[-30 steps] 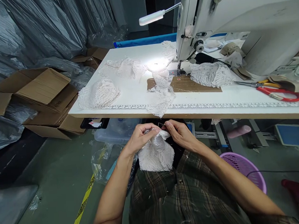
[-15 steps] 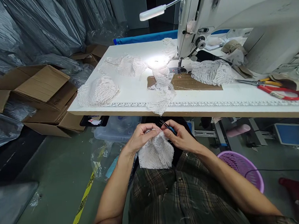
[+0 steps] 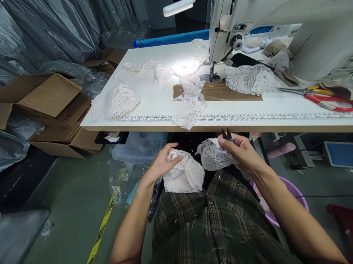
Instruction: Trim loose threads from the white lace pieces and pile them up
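- Our left hand (image 3: 163, 163) grasps one white lace piece (image 3: 183, 176), just before our plaid shirt (image 3: 197, 230).
- Our right hand (image 3: 244, 151) grips a second lace piece (image 3: 215, 155) plus small snips (image 3: 229, 136), blades apart, near the table (image 3: 155, 103).

Sewing machine (image 3: 276, 6) on right part of bench (image 3: 157, 103). Lace pile (image 3: 117, 103) at bench's left end. Lace strip (image 3: 190, 105) right of pile, tip at front edge. Lace piece (image 3: 249, 79) right of presser foot (image 3: 212, 71); scissors (image 3: 327, 100) farther right. Cardboard box (image 3: 47, 96) left of bench. Before bench, lace bundle (image 3: 185, 175) in left hand (image 3: 162, 162), second bundle (image 3: 215, 156) in right hand (image 3: 242, 151) with snips (image 3: 227, 136). Basket (image 3: 300, 199) below right forearm (image 3: 284, 199).
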`<state>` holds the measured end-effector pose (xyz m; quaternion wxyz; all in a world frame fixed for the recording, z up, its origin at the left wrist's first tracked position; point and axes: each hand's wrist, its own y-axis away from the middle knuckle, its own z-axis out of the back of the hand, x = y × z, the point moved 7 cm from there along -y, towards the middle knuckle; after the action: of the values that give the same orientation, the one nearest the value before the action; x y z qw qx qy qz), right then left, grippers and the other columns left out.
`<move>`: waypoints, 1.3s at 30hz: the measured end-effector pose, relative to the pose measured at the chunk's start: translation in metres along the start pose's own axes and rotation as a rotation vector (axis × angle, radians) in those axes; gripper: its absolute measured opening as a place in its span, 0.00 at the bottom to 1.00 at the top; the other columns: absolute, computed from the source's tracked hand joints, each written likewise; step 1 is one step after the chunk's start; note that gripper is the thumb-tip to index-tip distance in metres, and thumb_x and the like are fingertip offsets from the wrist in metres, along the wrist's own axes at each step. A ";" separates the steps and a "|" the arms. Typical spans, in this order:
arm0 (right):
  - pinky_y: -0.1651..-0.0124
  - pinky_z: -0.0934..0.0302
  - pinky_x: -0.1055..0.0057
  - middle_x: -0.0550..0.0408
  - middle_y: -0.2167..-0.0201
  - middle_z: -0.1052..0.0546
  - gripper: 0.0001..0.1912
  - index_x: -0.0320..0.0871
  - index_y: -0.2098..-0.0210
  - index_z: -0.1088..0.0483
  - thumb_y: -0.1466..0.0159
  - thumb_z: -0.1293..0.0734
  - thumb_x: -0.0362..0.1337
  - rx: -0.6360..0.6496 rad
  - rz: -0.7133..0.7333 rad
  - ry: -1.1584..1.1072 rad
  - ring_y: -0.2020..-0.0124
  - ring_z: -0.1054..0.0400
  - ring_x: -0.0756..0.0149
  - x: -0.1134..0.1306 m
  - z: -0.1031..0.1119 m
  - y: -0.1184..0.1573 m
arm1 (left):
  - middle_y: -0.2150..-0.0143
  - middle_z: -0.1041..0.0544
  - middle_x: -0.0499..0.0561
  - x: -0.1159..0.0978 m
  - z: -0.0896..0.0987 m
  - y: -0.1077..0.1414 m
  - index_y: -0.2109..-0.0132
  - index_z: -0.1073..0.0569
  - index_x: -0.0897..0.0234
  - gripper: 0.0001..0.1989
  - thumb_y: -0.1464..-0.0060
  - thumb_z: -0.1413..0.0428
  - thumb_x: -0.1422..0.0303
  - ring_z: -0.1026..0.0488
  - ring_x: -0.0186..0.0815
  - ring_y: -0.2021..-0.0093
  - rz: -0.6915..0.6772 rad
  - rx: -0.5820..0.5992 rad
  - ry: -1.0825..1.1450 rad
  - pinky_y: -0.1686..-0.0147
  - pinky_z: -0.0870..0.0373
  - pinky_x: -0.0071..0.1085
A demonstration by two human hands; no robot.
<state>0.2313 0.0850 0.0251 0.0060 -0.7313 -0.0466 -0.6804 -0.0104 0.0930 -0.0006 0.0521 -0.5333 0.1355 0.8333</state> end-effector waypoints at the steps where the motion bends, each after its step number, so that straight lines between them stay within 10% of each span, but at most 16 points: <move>1: 0.75 0.50 0.72 0.59 0.78 0.36 0.15 0.43 0.71 0.28 0.42 0.30 0.49 -0.015 0.026 0.011 0.77 0.46 0.72 0.002 0.002 -0.002 | 0.55 0.24 0.56 -0.005 -0.001 0.002 0.47 0.30 0.65 0.23 0.48 0.39 0.62 0.26 0.39 0.55 0.004 0.030 0.008 0.58 0.30 0.31; 8: 0.73 0.48 0.72 0.60 0.77 0.32 0.12 0.42 0.68 0.27 0.41 0.30 0.45 -0.076 0.206 0.166 0.77 0.44 0.72 0.010 -0.011 -0.014 | 0.69 0.25 0.48 -0.049 -0.017 0.019 0.41 0.34 0.64 0.28 0.46 0.39 0.62 0.34 0.27 0.76 -0.011 0.261 0.181 0.77 0.39 0.22; 15: 0.65 0.40 0.71 0.57 0.71 0.25 0.11 0.42 0.67 0.26 0.39 0.31 0.44 0.118 0.241 0.149 0.69 0.33 0.68 -0.007 -0.057 -0.004 | 0.75 0.27 0.46 -0.056 -0.030 0.024 0.63 0.24 0.68 0.11 0.51 0.36 0.65 0.36 0.25 0.77 0.004 0.260 0.185 0.79 0.41 0.21; 33: 0.66 0.42 0.71 0.58 0.75 0.27 0.17 0.41 0.68 0.25 0.40 0.31 0.50 0.272 0.062 0.092 0.71 0.37 0.69 -0.028 -0.062 0.008 | 0.67 0.24 0.51 -0.054 -0.021 0.028 0.62 0.23 0.65 0.08 0.43 0.42 0.65 0.29 0.33 0.68 -0.187 0.195 -0.080 0.67 0.32 0.30; 39: 0.62 0.41 0.70 0.57 0.72 0.26 0.14 0.41 0.66 0.25 0.39 0.32 0.47 0.334 0.092 0.074 0.68 0.35 0.68 -0.022 -0.068 0.011 | 0.39 0.33 0.57 -0.073 -0.016 0.025 0.68 0.24 0.64 0.06 0.47 0.37 0.66 0.35 0.45 0.39 -0.433 0.217 -0.099 0.41 0.39 0.44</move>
<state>0.1628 0.0678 0.0088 0.1602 -0.6961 -0.1254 -0.6886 0.0293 0.0684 0.0634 0.2931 -0.4996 0.1043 0.8085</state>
